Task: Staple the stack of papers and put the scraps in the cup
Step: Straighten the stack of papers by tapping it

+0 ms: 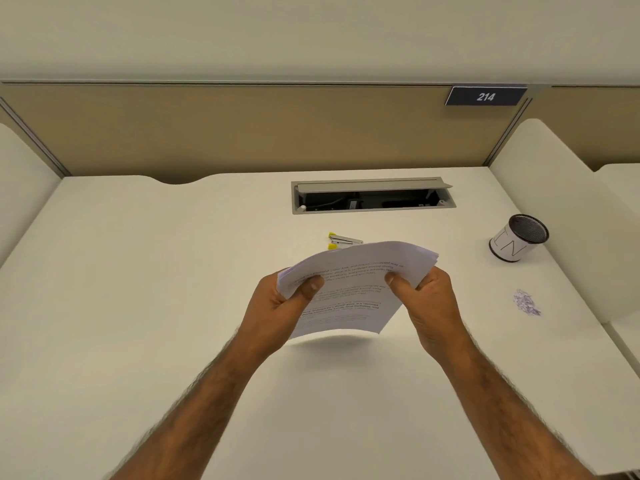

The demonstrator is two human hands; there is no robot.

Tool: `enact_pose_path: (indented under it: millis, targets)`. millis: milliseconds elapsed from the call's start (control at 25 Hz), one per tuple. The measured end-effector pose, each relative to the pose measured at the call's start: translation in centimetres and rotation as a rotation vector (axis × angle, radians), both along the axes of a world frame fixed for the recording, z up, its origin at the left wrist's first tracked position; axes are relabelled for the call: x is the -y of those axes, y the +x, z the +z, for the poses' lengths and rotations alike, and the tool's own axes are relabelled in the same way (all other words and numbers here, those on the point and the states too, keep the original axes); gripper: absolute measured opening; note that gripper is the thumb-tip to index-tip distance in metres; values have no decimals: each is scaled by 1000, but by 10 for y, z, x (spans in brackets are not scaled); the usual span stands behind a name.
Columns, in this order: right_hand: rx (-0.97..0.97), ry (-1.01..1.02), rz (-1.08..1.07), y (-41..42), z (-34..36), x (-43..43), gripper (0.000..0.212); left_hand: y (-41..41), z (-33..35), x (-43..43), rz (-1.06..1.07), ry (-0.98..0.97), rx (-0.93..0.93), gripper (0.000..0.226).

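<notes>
1. Head view, centre of frame: the stack of papers is held clear of the surface and tilted so its printed face meets the camera. A shadow lies under its lower edge.
2. The left hand grips the stack's left edge, thumb pressed on top and fingers curled beneath, out of sight. The right hand grips the right edge the same way. Both sets of fingers are closed on the paper and hold nothing else.
3. Assessment: the grip on both sides and the slightly fanned upper right corner suggest the sheets are being squared so that one staple catches them all. No staple is visible, though the hands hide part of the edges.
4. The stapler lies on the surface just above the stack in the frame, partly hidden by the stack's top edge. No hand touches it, and it looks easy to reach.
5. The cup stands upright at the right of the frame, well apart from the hands. The scraps sit in a small heap on the surface below it in the frame, near the cup but not touching it. The cup's interior is dark, so its contents cannot be told.
6. Assessment: both parts of the task are outstanding.
7. Also present are an open cable hatch at upper centre and a number plate at upper right.
</notes>
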State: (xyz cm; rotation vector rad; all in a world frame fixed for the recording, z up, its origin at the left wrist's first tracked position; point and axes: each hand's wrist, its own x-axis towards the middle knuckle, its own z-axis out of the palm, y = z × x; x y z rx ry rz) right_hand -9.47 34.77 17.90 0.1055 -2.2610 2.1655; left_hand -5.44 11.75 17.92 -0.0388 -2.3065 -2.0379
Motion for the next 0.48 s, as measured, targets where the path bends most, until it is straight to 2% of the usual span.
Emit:
enact_pose_path:
  millis: [160, 320, 480]
  targets:
    - [-5, -25, 6, -1, -3, -5, 30, 1, -1, -1, -27, 14, -9, 22]
    - [28, -41, -16, 1, -11, -5, 31, 3, -9, -6, 23, 25, 59, 20]
    - [14, -55, 7, -1, -11, -7, 33, 2, -13, -4, 12, 15, 19, 19]
